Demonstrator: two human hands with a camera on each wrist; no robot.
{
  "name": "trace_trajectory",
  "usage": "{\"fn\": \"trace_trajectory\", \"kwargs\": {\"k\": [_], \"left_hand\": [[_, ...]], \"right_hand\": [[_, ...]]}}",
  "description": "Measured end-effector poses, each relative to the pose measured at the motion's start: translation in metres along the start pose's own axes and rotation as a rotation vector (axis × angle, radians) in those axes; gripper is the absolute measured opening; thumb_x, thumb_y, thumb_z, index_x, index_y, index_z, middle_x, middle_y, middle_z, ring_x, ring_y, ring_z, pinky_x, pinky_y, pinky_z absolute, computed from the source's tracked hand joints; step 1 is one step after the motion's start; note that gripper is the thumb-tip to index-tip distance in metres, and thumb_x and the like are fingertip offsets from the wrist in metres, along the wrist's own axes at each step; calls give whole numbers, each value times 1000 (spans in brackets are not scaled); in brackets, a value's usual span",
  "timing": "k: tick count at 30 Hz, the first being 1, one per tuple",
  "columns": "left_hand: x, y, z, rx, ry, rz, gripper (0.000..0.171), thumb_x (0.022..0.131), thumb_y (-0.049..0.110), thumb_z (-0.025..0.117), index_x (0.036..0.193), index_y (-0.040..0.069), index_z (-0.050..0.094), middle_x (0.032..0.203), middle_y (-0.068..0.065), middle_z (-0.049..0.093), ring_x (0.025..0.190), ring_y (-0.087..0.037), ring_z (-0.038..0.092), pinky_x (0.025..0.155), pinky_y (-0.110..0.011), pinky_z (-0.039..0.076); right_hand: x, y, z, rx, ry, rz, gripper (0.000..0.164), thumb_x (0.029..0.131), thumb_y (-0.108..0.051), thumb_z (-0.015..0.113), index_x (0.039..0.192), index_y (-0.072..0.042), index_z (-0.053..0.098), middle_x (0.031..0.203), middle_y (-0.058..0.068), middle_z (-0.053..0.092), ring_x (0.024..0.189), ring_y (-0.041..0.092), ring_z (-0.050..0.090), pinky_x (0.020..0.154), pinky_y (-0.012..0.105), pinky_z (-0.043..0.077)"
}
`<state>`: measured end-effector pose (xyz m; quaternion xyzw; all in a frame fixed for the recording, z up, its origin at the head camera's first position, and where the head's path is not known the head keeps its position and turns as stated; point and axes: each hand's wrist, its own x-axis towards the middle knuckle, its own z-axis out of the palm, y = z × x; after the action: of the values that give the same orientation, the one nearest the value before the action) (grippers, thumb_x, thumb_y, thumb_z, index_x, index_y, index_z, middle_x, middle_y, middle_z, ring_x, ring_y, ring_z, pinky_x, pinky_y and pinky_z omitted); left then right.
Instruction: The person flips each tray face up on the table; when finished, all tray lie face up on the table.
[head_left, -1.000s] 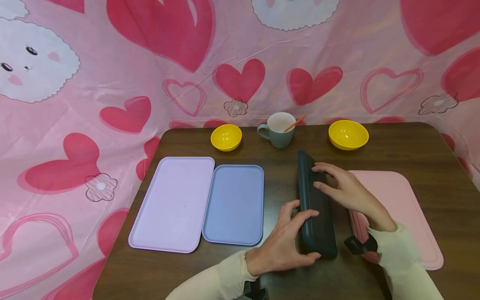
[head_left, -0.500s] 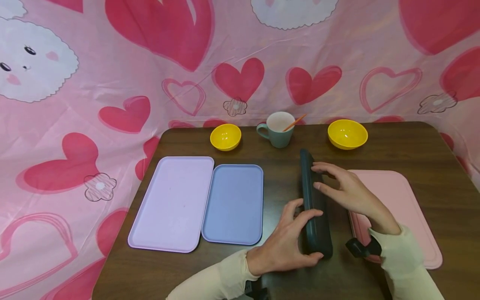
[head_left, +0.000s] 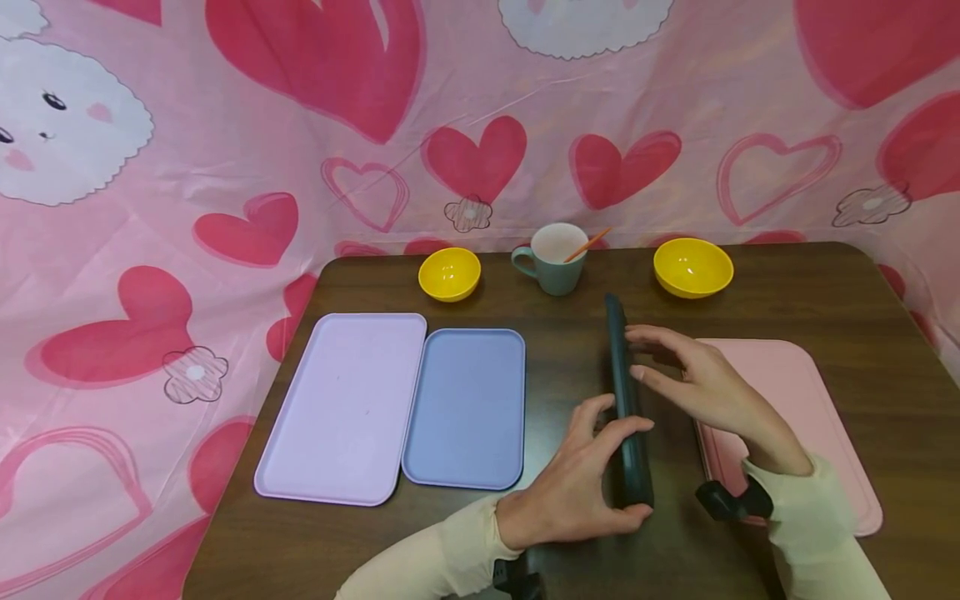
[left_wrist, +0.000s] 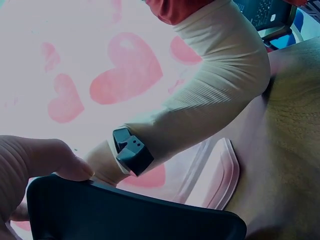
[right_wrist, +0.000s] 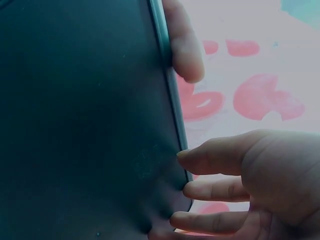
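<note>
A dark green-black tray stands on its long edge, nearly upright, seen almost edge-on in the head view. At its near end my left hand grips it, fingers spread along the rim and near corner. The left wrist view shows a thumb on the rim of the dark tray. My right hand is at the tray's right face, fingers fairly straight. Up close, the right hand has its fingertips against the flat face of the tray; it does not wrap round it.
Left of the dark tray lie a blue tray and a lilac tray. A pink board lies under the right forearm. Along the back stand a small yellow bowl, a mug with an orange stick, and a larger yellow bowl.
The dark tray has turned from a leaning pose with its broad face showing to nearly edge-on. Both hands have shifted slightly right, the left still gripping it.
</note>
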<state>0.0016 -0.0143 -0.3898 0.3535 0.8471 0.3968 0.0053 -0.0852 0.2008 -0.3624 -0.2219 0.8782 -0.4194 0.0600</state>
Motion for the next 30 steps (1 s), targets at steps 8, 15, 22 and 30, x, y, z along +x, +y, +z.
{"fn": "trace_trajectory", "kwargs": {"k": [8,15,22,30], "left_hand": [[5,2,0,34,0,26,79,74,27,87,141,15,47,150,-16,32,138,-28,34,108,-39,45],[9,7,-3,120,-33,26,81,74,33,87,142,14,47,150,-15,34,137,-27,35,110,-35,41],[15,12,-2,153,-58,28,82,72,35,88,141,15,48,149,-15,35,135,-27,37,112,-36,38],[18,12,3,198,-31,88,80,73,38,87,139,15,48,148,-14,34,131,-26,39,109,-32,39]], "right_hand": [[-4,-3,-5,16,-3,18,46,96,-17,66,140,-10,54,140,21,60,119,46,64,96,59,50],[-8,-6,-8,16,-5,33,47,97,-18,65,142,-12,51,141,21,58,118,45,64,93,58,52],[-11,-9,-10,15,-12,21,50,98,-19,63,146,-15,47,140,22,59,116,45,65,90,58,53],[-14,-13,-10,-102,14,-52,51,98,-20,64,147,-18,50,141,12,60,106,7,69,86,30,58]]}}
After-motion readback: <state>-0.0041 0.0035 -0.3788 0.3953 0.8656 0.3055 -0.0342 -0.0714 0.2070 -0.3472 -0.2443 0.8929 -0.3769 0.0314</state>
